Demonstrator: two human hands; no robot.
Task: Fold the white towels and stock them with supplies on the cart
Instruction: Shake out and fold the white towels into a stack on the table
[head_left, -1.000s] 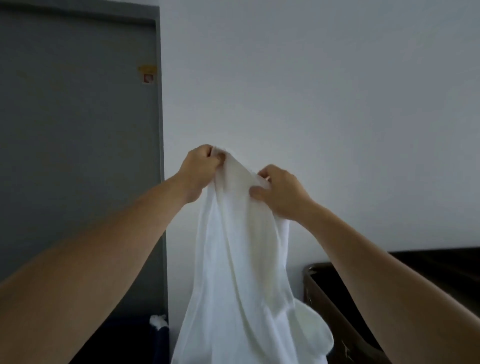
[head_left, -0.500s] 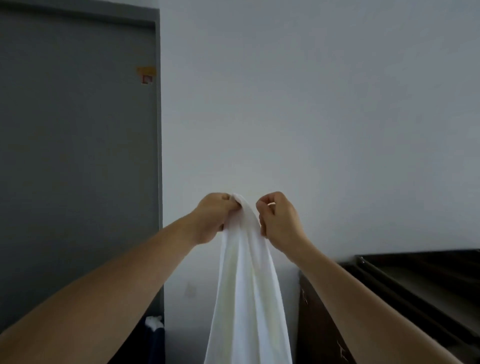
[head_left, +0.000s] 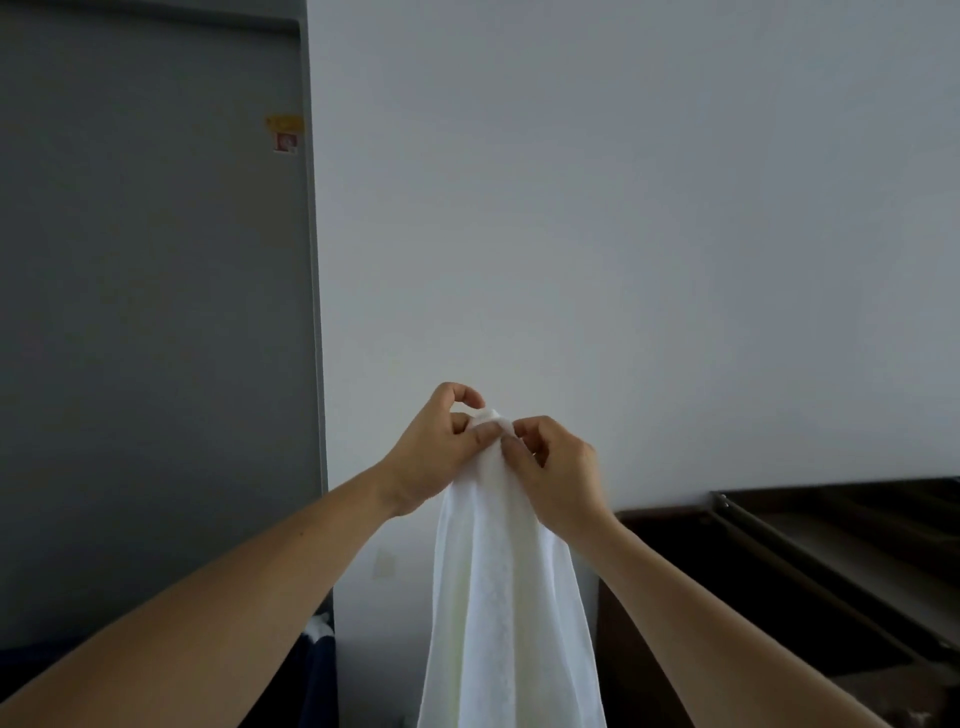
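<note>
The left hand (head_left: 431, 452) and the right hand (head_left: 558, 467) both pinch the top of the white towel (head_left: 509, 597), fingers touching. The towel hangs down straight, just left of the dark cart (head_left: 805, 545). This looks like the folding step. Next, the hands probably need to match the corners neatly.

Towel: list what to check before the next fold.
1. Left hand pinches the top of the towel: ok.
2. Right hand pinches the top right beside it: ok.
3. Towel hangs freely below both hands in long vertical folds: ok.
4. Top corners matched: cannot tell, the cloth is bunched between the fingers.
5. Bottom edge off the floor: cannot tell, it runs out of view.
6. Room to set it on the dark shelf at right: cannot tell.
</note>
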